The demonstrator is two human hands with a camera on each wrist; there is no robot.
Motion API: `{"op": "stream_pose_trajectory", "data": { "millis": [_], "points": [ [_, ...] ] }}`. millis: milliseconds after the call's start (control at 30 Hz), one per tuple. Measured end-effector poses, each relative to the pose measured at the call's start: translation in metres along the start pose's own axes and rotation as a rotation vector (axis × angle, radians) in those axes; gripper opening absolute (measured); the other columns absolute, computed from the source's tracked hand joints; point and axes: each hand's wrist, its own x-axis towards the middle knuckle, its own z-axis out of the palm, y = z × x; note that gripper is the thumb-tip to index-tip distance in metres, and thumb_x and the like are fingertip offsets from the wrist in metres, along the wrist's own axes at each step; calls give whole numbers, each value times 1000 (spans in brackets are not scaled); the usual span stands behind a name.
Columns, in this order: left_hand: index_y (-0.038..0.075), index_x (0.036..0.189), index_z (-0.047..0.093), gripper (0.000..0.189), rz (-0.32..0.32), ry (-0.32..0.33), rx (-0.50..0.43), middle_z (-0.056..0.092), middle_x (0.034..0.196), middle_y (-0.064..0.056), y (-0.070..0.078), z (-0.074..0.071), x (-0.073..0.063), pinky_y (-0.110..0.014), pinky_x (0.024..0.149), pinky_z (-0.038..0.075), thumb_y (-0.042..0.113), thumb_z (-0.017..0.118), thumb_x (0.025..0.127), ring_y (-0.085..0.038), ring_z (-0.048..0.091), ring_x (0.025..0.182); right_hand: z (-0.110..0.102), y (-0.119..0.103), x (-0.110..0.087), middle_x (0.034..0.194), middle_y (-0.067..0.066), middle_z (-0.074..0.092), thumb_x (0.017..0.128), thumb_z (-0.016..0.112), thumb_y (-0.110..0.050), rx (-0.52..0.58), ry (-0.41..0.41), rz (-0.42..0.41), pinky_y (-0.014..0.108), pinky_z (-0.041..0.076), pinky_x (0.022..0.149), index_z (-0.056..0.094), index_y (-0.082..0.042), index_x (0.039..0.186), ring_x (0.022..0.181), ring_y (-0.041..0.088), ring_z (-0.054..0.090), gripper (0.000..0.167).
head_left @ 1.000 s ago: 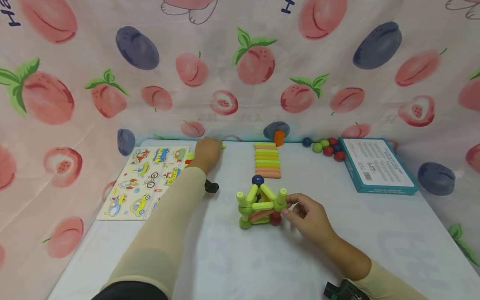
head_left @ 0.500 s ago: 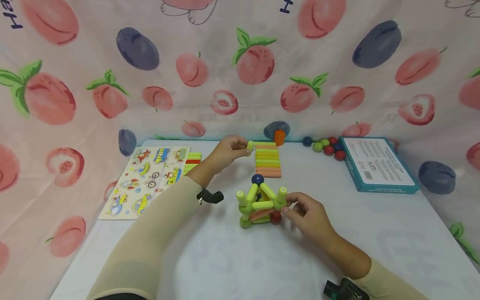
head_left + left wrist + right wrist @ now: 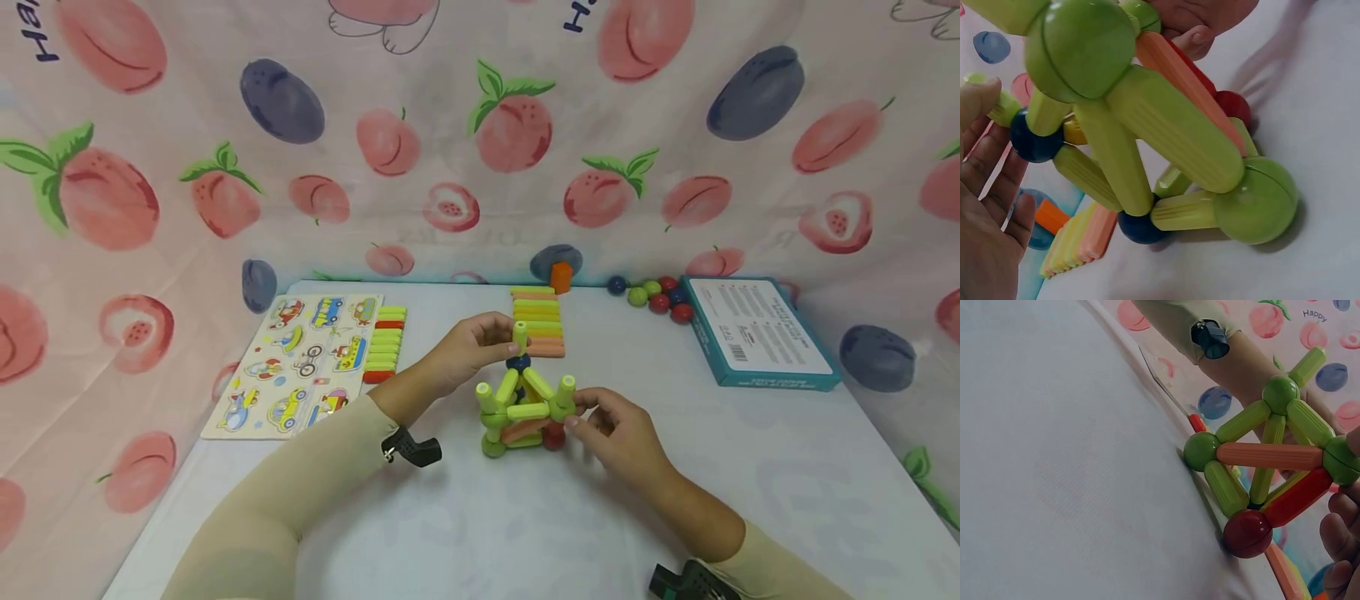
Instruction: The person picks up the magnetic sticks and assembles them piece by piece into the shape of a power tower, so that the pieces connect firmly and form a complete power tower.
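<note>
A small frame of rods and balls [image 3: 528, 411] stands on the white table, made of green, orange and red rods joined by green, blue and red balls. My left hand [image 3: 474, 352] pinches an upright green rod [image 3: 521, 334] at the blue ball [image 3: 1036, 135] on the frame's far corner; in the left wrist view the rod's end meets that ball. My right hand [image 3: 618, 433] holds the green ball [image 3: 561, 407] at the frame's right corner between thumb and fingers. Seen from the right wrist, a red ball [image 3: 1248, 534] sits at a lower corner.
Behind the frame lies a row of coloured rods [image 3: 542, 317], with an orange block [image 3: 561, 277] beyond. A picture board [image 3: 300, 367] and more rods [image 3: 386, 342] are at left. Loose balls [image 3: 660, 302] lie beside a teal box [image 3: 761, 333] at right.
My left hand has come from the rods by the picture board, carrying a green rod, rightward and then nearer to the frame's blue ball. My right hand stays on the frame.
</note>
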Motion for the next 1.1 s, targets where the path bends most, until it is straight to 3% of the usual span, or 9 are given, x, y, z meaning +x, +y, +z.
{"op": "stream_pose_trajectory", "data": {
  "millis": [167, 367, 500, 700, 867, 1100],
  "points": [
    [1, 128, 66, 25, -13, -12, 15, 72, 117, -7, -4, 0, 0, -43, 102, 55, 7, 69, 104, -21, 67, 111, 0, 3, -1, 104, 6, 67, 96, 79, -10, 8, -4, -18, 27, 47, 53, 72, -6, 121, 66, 15, 57, 26],
    [3, 132, 68, 28, -49, -103, 138, 71, 128, -9, -5, -9, -3, -37, 105, 54, 12, 67, 105, -22, 65, 122, 4, 6, 2, 106, 5, 66, 93, 83, -10, -4, -15, 0, 27, 47, 50, 69, -11, 128, 63, 15, 57, 38],
    [5, 132, 70, 28, -51, -133, 214, 72, 127, -6, -1, -14, -6, -38, 106, 54, 14, 67, 106, -21, 66, 122, 2, 3, 5, 105, 4, 67, 94, 83, -10, -45, 8, 18, 27, 47, 52, 72, -10, 125, 65, 18, 56, 33],
    [13, 126, 74, 24, -67, -117, 306, 75, 120, 1, 5, -19, -8, -41, 106, 53, 19, 74, 103, -17, 67, 118, -5, 6, 15, 110, 7, 65, 97, 80, -12, -48, -3, 67, 26, 49, 57, 71, -9, 130, 72, 20, 57, 34],
    [17, 118, 75, 23, -65, -75, 372, 74, 114, 3, 3, -23, -15, -40, 96, 56, 27, 80, 98, -19, 67, 111, -11, 10, 28, 116, 10, 66, 100, 76, -14, -3, -34, 105, 26, 51, 62, 70, -8, 134, 77, 22, 58, 35],
    [22, 104, 73, 22, 8, -40, 485, 72, 104, 6, 3, -17, -35, -48, 101, 52, 32, 88, 91, -18, 64, 108, -19, 20, 49, 126, 14, 66, 105, 66, -15, 67, -110, 156, 32, 56, 69, 68, -6, 136, 88, 25, 65, 33]
  ]
}}
